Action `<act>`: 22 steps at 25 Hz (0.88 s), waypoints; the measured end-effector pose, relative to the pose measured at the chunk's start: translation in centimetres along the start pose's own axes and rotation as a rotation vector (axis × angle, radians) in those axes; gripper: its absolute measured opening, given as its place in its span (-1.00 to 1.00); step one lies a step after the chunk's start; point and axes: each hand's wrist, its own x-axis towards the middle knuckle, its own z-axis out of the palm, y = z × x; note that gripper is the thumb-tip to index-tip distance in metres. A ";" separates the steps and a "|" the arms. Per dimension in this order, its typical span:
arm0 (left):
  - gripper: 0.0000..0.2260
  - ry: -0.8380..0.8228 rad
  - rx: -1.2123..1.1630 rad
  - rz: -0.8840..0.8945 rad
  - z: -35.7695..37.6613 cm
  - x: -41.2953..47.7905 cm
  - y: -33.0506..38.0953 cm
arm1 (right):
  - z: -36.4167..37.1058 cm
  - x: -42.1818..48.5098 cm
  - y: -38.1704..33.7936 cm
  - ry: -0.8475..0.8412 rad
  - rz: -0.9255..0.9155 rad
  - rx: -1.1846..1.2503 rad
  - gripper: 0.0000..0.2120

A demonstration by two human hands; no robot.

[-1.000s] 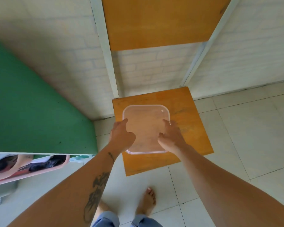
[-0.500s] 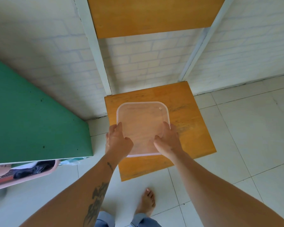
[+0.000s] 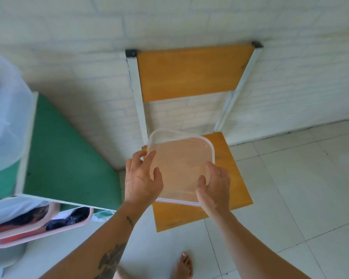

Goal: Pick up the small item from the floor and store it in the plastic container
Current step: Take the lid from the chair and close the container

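Head view shows my left hand (image 3: 142,179) and right hand (image 3: 214,188) both clasping the plastic container (image 3: 179,166) between them above the chair (image 3: 236,178), its lid seemingly on, while the small item stays unseen, so storing remains.

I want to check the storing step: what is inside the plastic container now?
Nothing shows inside the clear plastic container; only the chair seat shows through. The left hand and right hand cover its near corners.
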 end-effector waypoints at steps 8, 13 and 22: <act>-0.57 0.240 -0.035 0.027 -13.8 0.9 9.0 | -11.8 -2.7 -10.5 0.149 -0.246 0.030 -0.58; -0.55 0.313 -0.063 -0.026 -22.3 2.3 12.6 | -17.7 -2.4 -18.4 0.247 -0.381 0.117 -0.61; -0.59 0.437 -0.111 -0.049 -35.5 2.9 6.9 | -15.7 -6.9 -32.1 0.301 -0.517 0.086 -0.55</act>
